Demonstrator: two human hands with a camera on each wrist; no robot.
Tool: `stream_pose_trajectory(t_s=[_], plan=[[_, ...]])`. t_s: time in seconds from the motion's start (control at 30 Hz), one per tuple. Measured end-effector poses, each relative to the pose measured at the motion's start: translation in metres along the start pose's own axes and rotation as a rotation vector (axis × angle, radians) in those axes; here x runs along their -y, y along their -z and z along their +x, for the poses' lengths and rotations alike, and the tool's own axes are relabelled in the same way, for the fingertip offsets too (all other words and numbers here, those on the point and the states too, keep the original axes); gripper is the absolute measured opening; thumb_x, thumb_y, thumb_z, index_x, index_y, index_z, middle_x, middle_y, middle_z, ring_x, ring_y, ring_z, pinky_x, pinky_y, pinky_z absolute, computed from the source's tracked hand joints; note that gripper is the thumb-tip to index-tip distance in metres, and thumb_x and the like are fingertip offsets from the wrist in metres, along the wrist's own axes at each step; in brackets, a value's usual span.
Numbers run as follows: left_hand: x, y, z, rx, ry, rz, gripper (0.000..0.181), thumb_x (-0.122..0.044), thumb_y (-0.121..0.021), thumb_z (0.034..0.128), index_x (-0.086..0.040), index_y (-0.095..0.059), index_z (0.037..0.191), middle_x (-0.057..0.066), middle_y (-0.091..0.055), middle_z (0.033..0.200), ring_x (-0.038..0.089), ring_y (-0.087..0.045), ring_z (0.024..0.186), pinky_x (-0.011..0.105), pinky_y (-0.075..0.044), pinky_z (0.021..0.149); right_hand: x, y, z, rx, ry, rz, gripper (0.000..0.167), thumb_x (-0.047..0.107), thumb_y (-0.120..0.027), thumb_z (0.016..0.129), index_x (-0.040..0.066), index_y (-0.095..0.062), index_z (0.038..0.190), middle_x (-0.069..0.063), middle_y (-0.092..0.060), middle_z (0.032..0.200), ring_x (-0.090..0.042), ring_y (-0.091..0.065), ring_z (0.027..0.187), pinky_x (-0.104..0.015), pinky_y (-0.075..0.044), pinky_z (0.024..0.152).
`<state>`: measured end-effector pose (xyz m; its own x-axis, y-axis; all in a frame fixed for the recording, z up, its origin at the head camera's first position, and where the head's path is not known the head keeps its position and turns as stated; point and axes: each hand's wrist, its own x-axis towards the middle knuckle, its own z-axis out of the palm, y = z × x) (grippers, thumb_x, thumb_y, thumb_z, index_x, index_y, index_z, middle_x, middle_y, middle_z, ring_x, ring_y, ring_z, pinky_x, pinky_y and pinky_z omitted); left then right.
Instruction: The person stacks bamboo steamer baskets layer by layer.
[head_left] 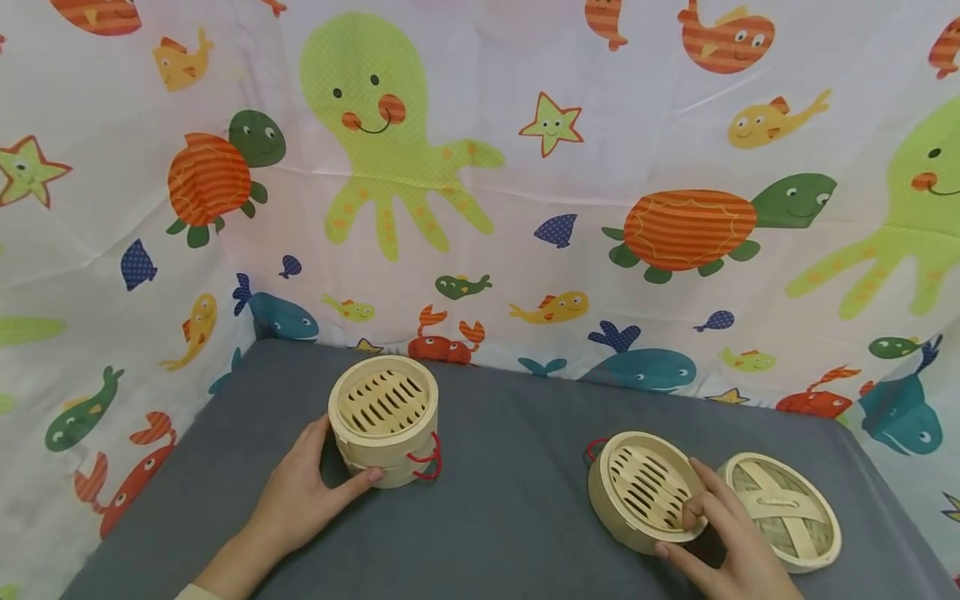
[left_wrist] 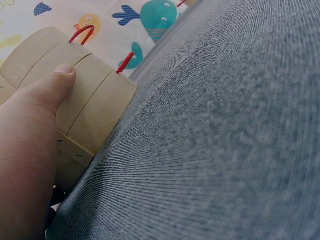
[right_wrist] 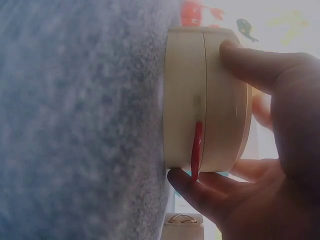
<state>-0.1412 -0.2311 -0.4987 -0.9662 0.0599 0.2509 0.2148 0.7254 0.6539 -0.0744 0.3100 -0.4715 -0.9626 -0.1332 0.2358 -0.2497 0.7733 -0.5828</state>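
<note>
Two bamboo steamer baskets stand stacked at the left of the table, slatted base up, with red loops on the side. My left hand grips the stack, thumb on the near side; in the left wrist view the thumb of the left hand presses the stack's wall. At the right, my right hand holds a single slatted basket by its rim and side, one finger bent over the top. The right wrist view shows the right hand around the basket's wall, with a red loop.
A round woven bamboo lid with a cross strap lies right of the right basket, partly behind the right hand. Grey cloth covers the table. A sea-animal patterned curtain hangs along the back and left side.
</note>
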Motion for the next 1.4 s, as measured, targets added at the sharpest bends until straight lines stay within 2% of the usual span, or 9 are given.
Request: stream_pose_trajectory(t_s=[0.07,0.17,0.23,0.3,0.5,0.73,0.97,1.17,1.4], plan=[[0.000,-0.001,0.000,-0.002,0.000,0.002,0.111,-0.063,-0.087,0.0887,-0.006,-0.035,0.169,0.020,-0.054,0.154,0.045,-0.056,0.140,0.072,-0.049,0.106,0.001,0.000,0.000,-0.006,0.011,0.016,0.050,0.025,-0.101,0.081,0.021,-0.053,0.094,-0.031,-0.039,0.163,-0.060,-0.041,0.143,-0.033,-0.038,0.111],[-0.001,-0.002,-0.001,-0.004,-0.003,0.002,0.111,-0.063,-0.087,0.0884,-0.006,-0.035,0.169,0.020,-0.054,0.154,0.045,-0.057,0.139,0.072,-0.049,0.106,0.001,0.000,0.000,-0.019,0.019,0.010,0.049,0.024,-0.101,0.079,0.023,-0.055,0.094,-0.030,-0.041,0.162,-0.059,-0.043,0.142,-0.035,-0.038,0.112],[-0.001,-0.002,-0.001,-0.006,-0.007,0.000,0.111,-0.062,-0.087,0.0886,-0.006,-0.035,0.169,0.020,-0.054,0.153,0.045,-0.057,0.138,0.071,-0.050,0.105,0.001,-0.001,0.000,-0.038,0.041,-0.009,0.048,0.022,-0.102,0.078,0.024,-0.058,0.095,-0.029,-0.043,0.161,-0.058,-0.046,0.140,-0.037,-0.042,0.107],[0.000,-0.002,-0.001,-0.009,-0.013,-0.004,0.111,-0.061,-0.088,0.0885,-0.005,-0.036,0.168,0.020,-0.055,0.153,0.045,-0.057,0.139,0.071,-0.050,0.105,0.001,-0.002,0.000,-0.056,0.058,-0.035,0.048,0.023,-0.103,0.076,0.027,-0.060,0.096,-0.026,-0.046,0.160,-0.056,-0.049,0.139,-0.018,-0.036,0.100],[0.000,0.000,-0.001,-0.016,-0.015,0.000,0.111,-0.061,-0.088,0.0881,-0.006,-0.035,0.169,0.019,-0.055,0.153,0.045,-0.057,0.138,0.071,-0.049,0.105,0.003,-0.005,0.001,-0.092,0.085,-0.049,0.049,0.024,-0.104,0.074,0.030,-0.061,0.095,-0.022,-0.050,0.158,-0.054,-0.053,0.135,-0.008,-0.030,0.094],[0.001,0.000,0.000,-0.008,0.000,0.000,0.112,-0.064,-0.087,0.0877,-0.007,-0.036,0.169,0.019,-0.054,0.154,0.045,-0.056,0.140,0.072,-0.048,0.106,0.007,-0.006,0.002,-0.125,0.102,-0.041,0.051,0.022,-0.106,0.071,0.032,-0.061,0.092,-0.020,-0.054,0.154,-0.052,-0.056,0.131,-0.004,-0.028,0.095],[0.003,-0.001,0.001,-0.005,-0.013,0.013,0.115,-0.066,-0.088,0.0864,-0.009,-0.033,0.171,0.018,-0.053,0.155,0.043,-0.056,0.140,0.071,-0.049,0.105,0.012,-0.005,0.005,-0.135,0.059,-0.039,0.050,0.025,-0.106,0.071,0.031,-0.061,0.091,-0.019,-0.056,0.153,-0.052,-0.056,0.132,-0.006,-0.029,0.094],[0.004,-0.003,0.004,0.008,-0.017,0.010,0.118,-0.070,-0.086,0.0849,-0.010,-0.033,0.171,0.016,-0.051,0.158,0.043,-0.054,0.142,0.071,-0.050,0.105,0.018,-0.003,0.009,-0.148,0.020,-0.054,0.049,0.025,-0.106,0.071,0.028,-0.061,0.090,-0.020,-0.056,0.154,-0.050,-0.053,0.137,-0.028,-0.041,0.095],[0.004,-0.003,0.001,-0.003,-0.012,0.004,0.117,-0.069,-0.087,0.0848,-0.009,-0.034,0.170,0.016,-0.052,0.157,0.043,-0.055,0.141,0.070,-0.050,0.106,0.031,-0.003,0.018,-0.204,0.052,-0.017,0.047,0.021,-0.105,0.072,0.029,-0.063,0.090,-0.019,-0.058,0.152,-0.049,-0.055,0.134,-0.010,-0.038,0.086]])
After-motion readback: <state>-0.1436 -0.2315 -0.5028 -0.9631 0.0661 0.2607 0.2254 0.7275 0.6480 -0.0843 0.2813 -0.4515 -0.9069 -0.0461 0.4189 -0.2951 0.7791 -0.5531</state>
